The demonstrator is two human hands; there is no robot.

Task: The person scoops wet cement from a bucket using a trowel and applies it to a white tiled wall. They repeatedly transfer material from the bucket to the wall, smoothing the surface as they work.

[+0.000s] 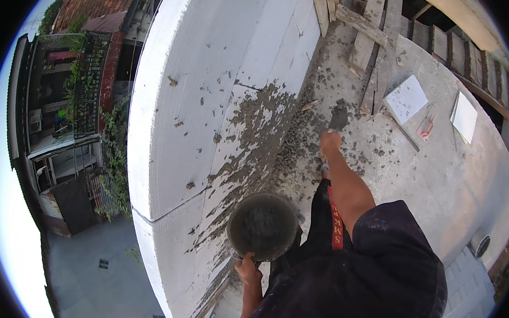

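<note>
White mortar-splattered block wall (219, 108) on my left; weathered grey wooden planks (375, 11) block the far end, two flat white blocks (406, 99) lie right. Left hand (248, 268): fingers clamped on a round black bucket (272, 251), at the rim, beside the wall. Right hand (330, 142): fingers closed around a grey trowel (339, 116). Its handle's hidden; I can't make out the bucket's contents.

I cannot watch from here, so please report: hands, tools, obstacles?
Left hand holding bucket by rim. Right hand gripping trowel. Mortar crumbs on floor, beside white wall.
</note>
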